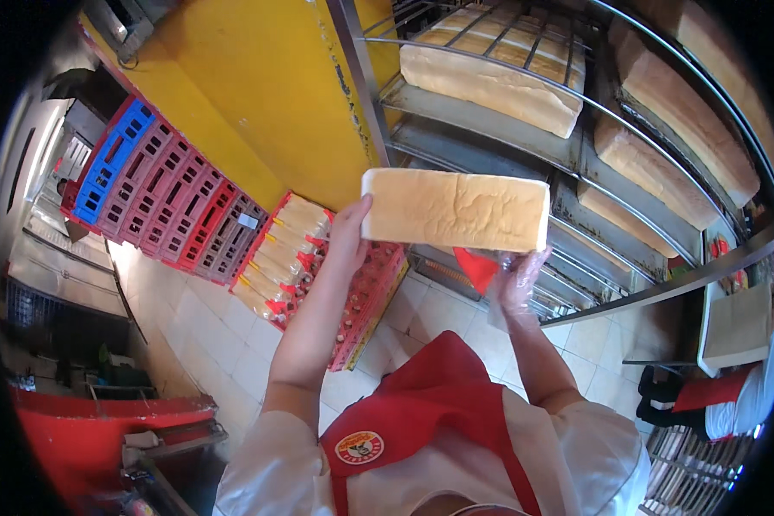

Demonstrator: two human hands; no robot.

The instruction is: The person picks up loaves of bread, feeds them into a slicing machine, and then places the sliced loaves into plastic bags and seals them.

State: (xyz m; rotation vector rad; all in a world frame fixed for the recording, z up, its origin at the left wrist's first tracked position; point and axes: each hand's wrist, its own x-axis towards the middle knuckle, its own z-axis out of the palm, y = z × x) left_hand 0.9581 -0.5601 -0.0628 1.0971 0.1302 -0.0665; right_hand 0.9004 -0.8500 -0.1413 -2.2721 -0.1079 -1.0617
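Note:
A long loaf of bread (456,211) with a golden crust and pale ends is held up in front of me, lying crosswise. My left hand (350,230) grips its left end, the thumb on the near edge. Under the right end, my right hand (518,284) supports the loaf, its fingers partly hidden. Clear plastic (497,310) covers that hand, and a red piece of packaging (476,269) hangs beside it below the loaf. I cannot tell whether the plastic is a bag or a glove.
To the right, a metal rack (482,119) carries several unwrapped loaves (494,82). Bagged loaves (275,258) lie in a red crate (365,305) on the left, beside stacked crates (168,185). A yellow wall (258,86) stands behind. Another person (722,396) is at the far right.

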